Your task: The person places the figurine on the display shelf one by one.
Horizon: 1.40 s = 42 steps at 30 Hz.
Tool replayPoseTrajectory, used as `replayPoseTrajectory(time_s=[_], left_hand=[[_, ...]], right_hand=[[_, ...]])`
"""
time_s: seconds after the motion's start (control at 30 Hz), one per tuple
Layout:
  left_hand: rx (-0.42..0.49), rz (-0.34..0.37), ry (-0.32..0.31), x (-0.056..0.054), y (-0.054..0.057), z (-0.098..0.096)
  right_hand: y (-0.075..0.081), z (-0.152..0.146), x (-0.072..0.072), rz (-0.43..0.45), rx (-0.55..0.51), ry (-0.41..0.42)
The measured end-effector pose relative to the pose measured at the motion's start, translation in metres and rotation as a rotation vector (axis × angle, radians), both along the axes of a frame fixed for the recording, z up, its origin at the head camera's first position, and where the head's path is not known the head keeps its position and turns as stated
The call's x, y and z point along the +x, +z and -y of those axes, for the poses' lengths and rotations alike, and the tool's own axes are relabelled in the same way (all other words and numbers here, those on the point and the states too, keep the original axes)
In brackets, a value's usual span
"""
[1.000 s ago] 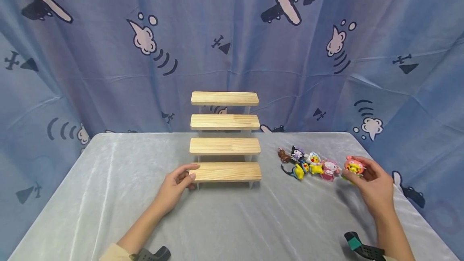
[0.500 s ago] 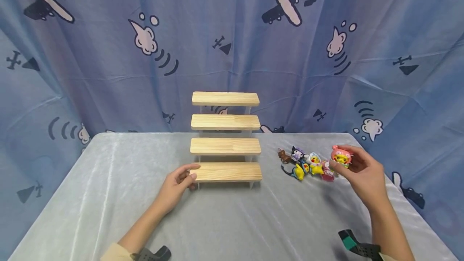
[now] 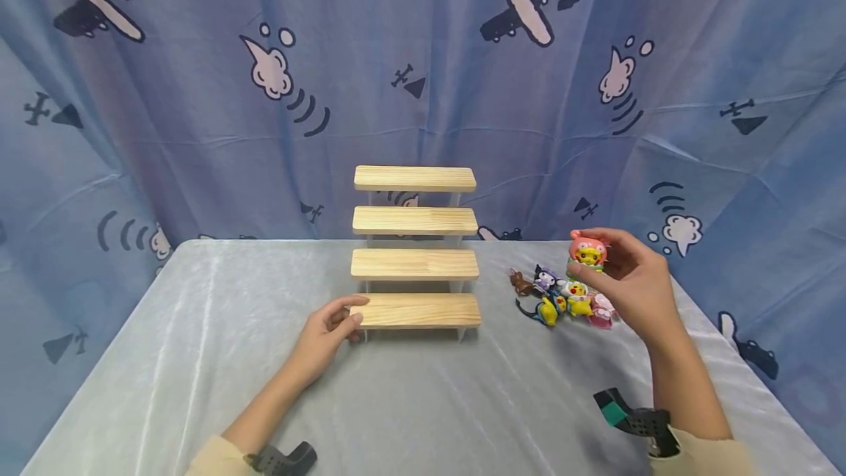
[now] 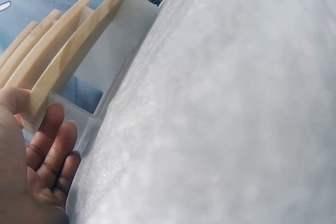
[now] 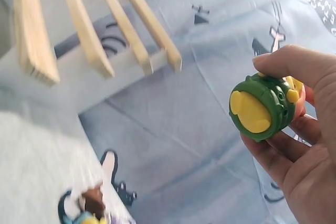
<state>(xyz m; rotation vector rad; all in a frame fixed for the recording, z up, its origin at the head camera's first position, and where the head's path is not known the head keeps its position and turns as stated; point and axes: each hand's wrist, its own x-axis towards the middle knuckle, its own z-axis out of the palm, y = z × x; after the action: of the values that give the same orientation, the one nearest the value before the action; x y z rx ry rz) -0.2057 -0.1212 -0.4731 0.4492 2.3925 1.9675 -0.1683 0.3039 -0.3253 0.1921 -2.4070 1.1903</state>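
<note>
A small figurine [image 3: 587, 254] with a pink hood, yellow face and green lower body is held in my right hand [image 3: 631, 281], raised above the other figurines. In the right wrist view its green and yellow underside [image 5: 257, 109] faces the camera, between thumb and fingers. My left hand [image 3: 327, 330] grips the left end of the lowest board of a stepped wooden display stand [image 3: 416, 311]. The left wrist view shows the thumb on top of the board [image 4: 68, 59] and fingers beneath, beside the clear support [image 4: 76, 116].
Several figurines lie in a cluster right of the stand: a brown one [image 3: 521, 283], a purple-and-black one [image 3: 545, 280], yellow ones [image 3: 579, 301] and a pink one [image 3: 601, 311]. A grey cloth [image 3: 264, 388] covers the table. A blue patterned curtain [image 3: 330, 79] hangs behind.
My right hand has lifted the pink-hooded figurine and carried it left and up, over the cluster. The left hand keeps its grip on the lowest board.
</note>
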Motion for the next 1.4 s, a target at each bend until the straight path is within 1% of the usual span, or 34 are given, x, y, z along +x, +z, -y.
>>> replayPoseTrajectory(time_s=[0.17,0.37,0.53,0.73,1.03,1.2,1.4], left_hand=[[0.013,0.011,-0.005,-0.002,0.000,0.000],[0.011,0.008,-0.002,-0.004,-0.001,0.001],[0.009,0.009,-0.005,-0.004,-0.001,0.001],[0.008,0.026,0.006,-0.002,0.002,0.002],[0.006,0.002,0.006,-0.004,0.004,0.004],[0.010,-0.002,0.009,-0.005,0.003,0.003],[-0.005,0.010,-0.010,-0.003,0.000,0.002]], right_hand=[[0.008,0.020,-0.007,-0.024,-0.018,0.050],[0.013,0.044,-0.012,-0.052,-0.064,0.109],[0.017,0.064,-0.017,-0.078,-0.082,0.154],[0.022,0.089,-0.027,-0.113,-0.125,0.240],[0.031,0.127,-0.040,-0.132,-0.209,0.358],[0.028,0.141,-0.043,-0.141,-0.260,0.407],[0.011,0.148,-0.039,-0.144,-0.292,0.426]])
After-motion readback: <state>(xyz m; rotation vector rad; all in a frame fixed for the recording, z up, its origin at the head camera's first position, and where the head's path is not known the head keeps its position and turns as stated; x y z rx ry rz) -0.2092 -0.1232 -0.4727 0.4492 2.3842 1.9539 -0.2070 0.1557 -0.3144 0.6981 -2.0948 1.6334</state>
